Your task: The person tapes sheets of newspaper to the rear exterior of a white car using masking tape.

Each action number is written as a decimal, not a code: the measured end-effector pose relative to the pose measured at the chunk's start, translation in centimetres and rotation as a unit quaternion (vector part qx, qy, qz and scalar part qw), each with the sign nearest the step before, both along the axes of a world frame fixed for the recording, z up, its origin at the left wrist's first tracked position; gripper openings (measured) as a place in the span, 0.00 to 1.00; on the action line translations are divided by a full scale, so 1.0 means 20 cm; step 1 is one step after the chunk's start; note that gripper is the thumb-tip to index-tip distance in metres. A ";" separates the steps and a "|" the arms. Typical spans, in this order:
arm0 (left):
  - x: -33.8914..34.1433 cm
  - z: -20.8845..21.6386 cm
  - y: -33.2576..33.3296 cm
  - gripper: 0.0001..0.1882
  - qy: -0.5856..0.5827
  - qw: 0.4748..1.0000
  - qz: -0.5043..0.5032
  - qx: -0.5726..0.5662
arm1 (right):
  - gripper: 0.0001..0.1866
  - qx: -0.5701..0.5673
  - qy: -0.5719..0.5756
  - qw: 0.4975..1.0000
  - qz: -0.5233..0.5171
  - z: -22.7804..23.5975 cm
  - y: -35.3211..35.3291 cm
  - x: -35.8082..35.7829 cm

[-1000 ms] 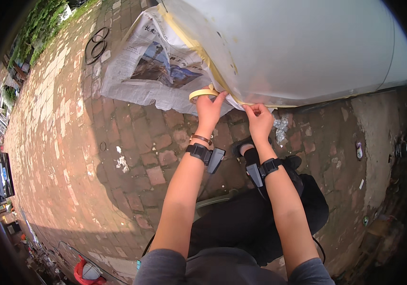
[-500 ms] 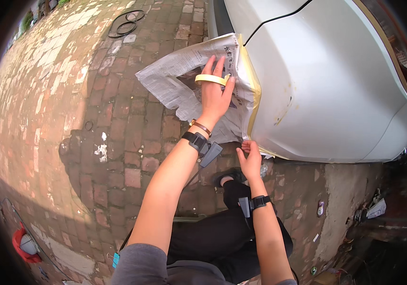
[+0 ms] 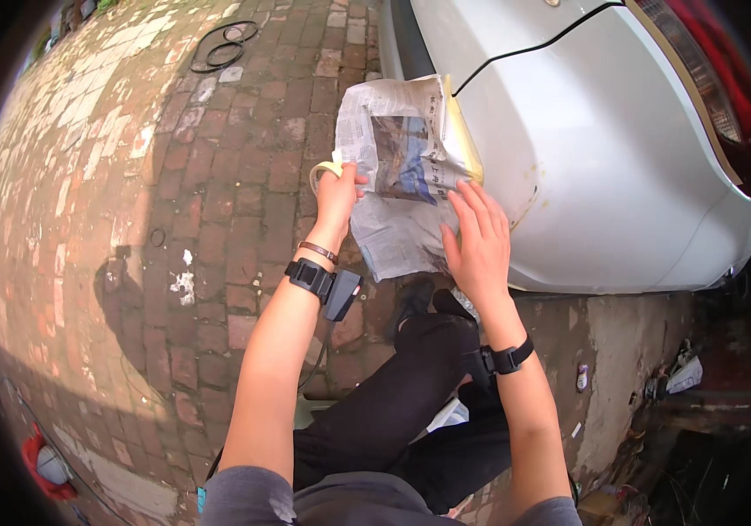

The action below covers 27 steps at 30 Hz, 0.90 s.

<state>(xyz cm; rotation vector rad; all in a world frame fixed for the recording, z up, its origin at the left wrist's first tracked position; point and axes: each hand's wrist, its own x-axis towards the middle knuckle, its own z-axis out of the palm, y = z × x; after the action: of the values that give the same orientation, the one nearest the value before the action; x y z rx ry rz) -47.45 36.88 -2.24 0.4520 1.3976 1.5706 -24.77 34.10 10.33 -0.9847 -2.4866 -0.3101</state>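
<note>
A sheet of newspaper [image 3: 393, 232] hangs along the edge of a silver-white car's rear body panel [image 3: 568, 149], fixed by a strip of yellow masking tape [image 3: 463, 131]. My left hand [image 3: 337, 203] is closed at the paper's left side, with a roll of pale yellow masking tape [image 3: 324, 172] in it. Against the lower part of the taped edge lies my right hand [image 3: 480, 241], its fingers stretched out and holding nothing. Bands with small dark devices are strapped to both wrists.
The car's red tail light [image 3: 735, 96] is at the upper right. Black looped cord [image 3: 224, 46] lies on the brick paving [image 3: 209, 193]. A small bottle [image 3: 582, 377] and clutter [image 3: 678, 377] lie at right, and a red object [image 3: 45, 460] at lower left.
My left hand has moved left and down from the newspaper's middle with the tape roll. My right hand has risen to the taped edge. The newspaper's left part has swung from folded outward to hanging flatter.
</note>
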 end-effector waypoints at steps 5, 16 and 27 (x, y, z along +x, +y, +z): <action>0.16 -0.08 -0.59 0.12 -0.053 0.997 -0.060 -0.006 | 0.44 0.038 -0.114 0.992 -0.047 -0.01 0.28 -0.22; 0.23 -0.38 -1.61 0.08 0.074 0.982 -0.098 -0.143 | 0.47 0.187 -0.379 0.896 -0.137 -0.10 0.62 -0.40; 0.17 0.13 -1.53 0.29 0.019 0.994 0.004 -0.106 | 0.45 0.142 -0.384 0.908 -0.093 -0.04 0.65 -0.41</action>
<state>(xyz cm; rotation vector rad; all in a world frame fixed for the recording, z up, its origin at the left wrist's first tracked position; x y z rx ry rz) -44.11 6.28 0.36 0.3504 1.5783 1.4068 -33.04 47.19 9.56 -1.1191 -2.8746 -1.3032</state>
